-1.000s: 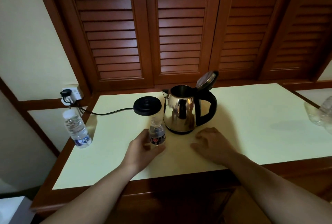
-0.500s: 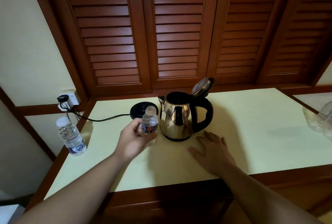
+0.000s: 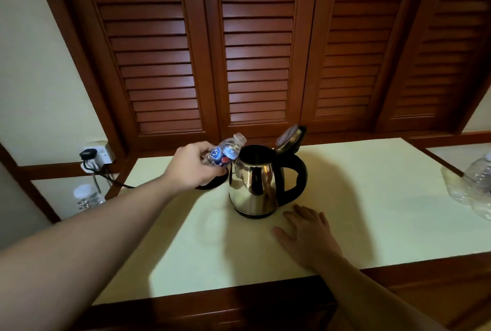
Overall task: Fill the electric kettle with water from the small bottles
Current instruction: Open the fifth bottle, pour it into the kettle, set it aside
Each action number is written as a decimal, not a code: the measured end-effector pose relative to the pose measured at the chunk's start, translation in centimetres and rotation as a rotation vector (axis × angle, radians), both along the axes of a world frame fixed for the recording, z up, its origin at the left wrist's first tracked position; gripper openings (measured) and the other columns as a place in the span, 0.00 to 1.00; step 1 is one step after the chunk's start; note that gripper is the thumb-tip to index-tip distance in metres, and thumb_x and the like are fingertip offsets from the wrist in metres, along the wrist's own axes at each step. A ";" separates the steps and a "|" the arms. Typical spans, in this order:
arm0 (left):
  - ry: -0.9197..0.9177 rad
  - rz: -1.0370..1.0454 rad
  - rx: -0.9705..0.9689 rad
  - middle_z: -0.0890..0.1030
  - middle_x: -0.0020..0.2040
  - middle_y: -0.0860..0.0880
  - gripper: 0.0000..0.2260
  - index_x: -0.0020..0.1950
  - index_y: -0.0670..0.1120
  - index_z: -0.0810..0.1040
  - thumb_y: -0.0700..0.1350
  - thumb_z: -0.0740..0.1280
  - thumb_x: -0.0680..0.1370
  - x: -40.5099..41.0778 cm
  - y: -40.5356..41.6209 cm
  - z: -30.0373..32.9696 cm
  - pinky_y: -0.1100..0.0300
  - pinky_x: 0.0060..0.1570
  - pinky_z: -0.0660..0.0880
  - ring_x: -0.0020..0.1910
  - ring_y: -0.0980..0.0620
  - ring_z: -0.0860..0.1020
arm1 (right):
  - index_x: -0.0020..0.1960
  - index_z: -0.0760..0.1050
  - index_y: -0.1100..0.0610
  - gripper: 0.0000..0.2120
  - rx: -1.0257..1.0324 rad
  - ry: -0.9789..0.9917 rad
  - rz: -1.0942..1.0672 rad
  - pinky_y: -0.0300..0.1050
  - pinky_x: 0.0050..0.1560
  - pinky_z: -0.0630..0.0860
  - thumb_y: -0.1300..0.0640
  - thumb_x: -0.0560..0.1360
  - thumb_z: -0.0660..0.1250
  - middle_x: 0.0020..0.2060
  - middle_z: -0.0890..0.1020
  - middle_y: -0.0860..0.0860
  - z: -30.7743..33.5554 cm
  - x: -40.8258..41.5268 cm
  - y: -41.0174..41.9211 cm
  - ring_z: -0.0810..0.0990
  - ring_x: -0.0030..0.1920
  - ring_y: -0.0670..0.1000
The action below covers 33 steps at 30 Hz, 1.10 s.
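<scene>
While the left hand tips a bottle toward the kettle, the scene counts out as follows.

Shutters (image 3: 255,46): four louvred wooden panels, dark reddish brown, along the back wall.
Tabletop (image 3: 372,211): one, pale cream with a wooden edge.
Kettle (image 3: 255,184): one, polished steel with a black handle and black foot, standing upright on the tabletop near its middle; lid (image 3: 289,137) hinged up and back, mouth uncovered.
Kettle base (image 3: 212,184): one, black, on the tabletop just left of the kettle, mostly hidden behind the hand.
Hands: two.
Left hand (image 3: 192,168): fingers curled round the small bottle, held above the tabletop.
Right hand (image 3: 308,229): flat on the tabletop, fingers spread, just in front of the kettle, not touching it.
Small bottle (image 3: 225,151): clear plastic, blue label with a red mark, tilted with its neck up and right, just beside the kettle's rim; whether a cap is on, cannot tell.
Capped bottle (image 3: 86,196): one, white cap, upright at the left edge.
Crumpled bottles (image 3: 475,187): clear plastic at the far right; count unclear.
Wall socket (image 3: 99,154): one, with a black plug in it.
</scene>
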<state>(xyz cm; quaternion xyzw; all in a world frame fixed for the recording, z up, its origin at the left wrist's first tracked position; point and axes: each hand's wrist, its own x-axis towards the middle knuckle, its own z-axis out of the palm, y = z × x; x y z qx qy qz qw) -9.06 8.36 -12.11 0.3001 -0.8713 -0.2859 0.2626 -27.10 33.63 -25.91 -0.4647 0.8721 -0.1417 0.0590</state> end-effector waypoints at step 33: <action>-0.305 -0.081 -0.335 0.79 0.49 0.53 0.24 0.59 0.52 0.85 0.51 0.85 0.65 0.0 -1.9 6.4 0.53 0.53 0.77 0.49 0.48 0.78 | 0.77 0.67 0.44 0.35 -0.034 0.009 -0.010 0.57 0.80 0.49 0.27 0.77 0.51 0.79 0.64 0.48 0.2 0.3 0.1 0.57 0.79 0.51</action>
